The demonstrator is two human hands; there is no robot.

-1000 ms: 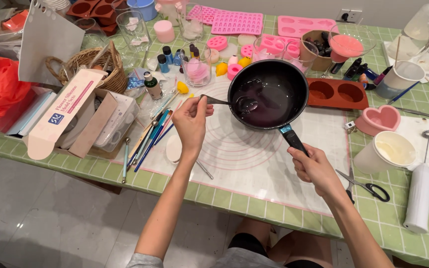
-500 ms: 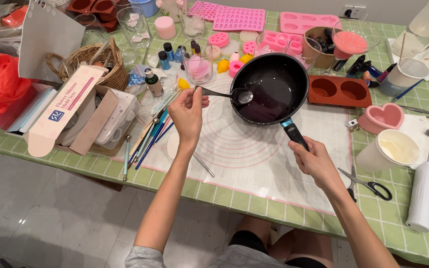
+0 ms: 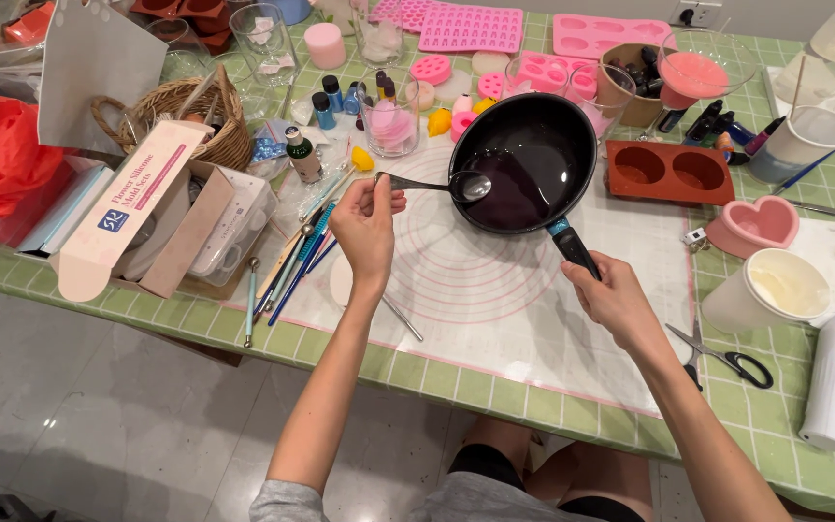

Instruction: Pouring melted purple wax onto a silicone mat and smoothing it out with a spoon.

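**Spoon over the pan, both hands full**

My left hand [image 3: 366, 224] is pinched on the thin handle of a metal spoon [image 3: 437, 184], thumb and fingers closed near the handle's end, so the bowl reaches out over the near-left rim of the black pan [image 3: 532, 159]. I cannot tell whether the spoon's bowl carries anything. My right hand [image 3: 616, 300] is wrapped around the pan's black handle, gripping its lower end, just past the blue collar where the handle meets the pan.

The pan sits low over the white silicone mat [image 3: 495, 280]; whether its base rests on the mat or hangs just above it I can't say. A dark, glossy liquid lies in its bottom. I judge the pan rigid and fairly light, but the liquid will slosh, so the far-end grip calls for a level wrist. The spoon is stiff, slim and smooth, likely slippery if wet; a pinch farther up the handle would steady it.

Just beyond the pan stands a brown two-cavity mould [image 3: 669, 172], with a pink heart-shaped mould [image 3: 754, 224] to its right. A white cup [image 3: 770, 290] and scissors [image 3: 727, 356] lie near my right wrist. Left of the spoon are small bottles, loose tools and an open cardboard box [image 3: 132, 227], all on the green checked table [image 3: 804, 464].
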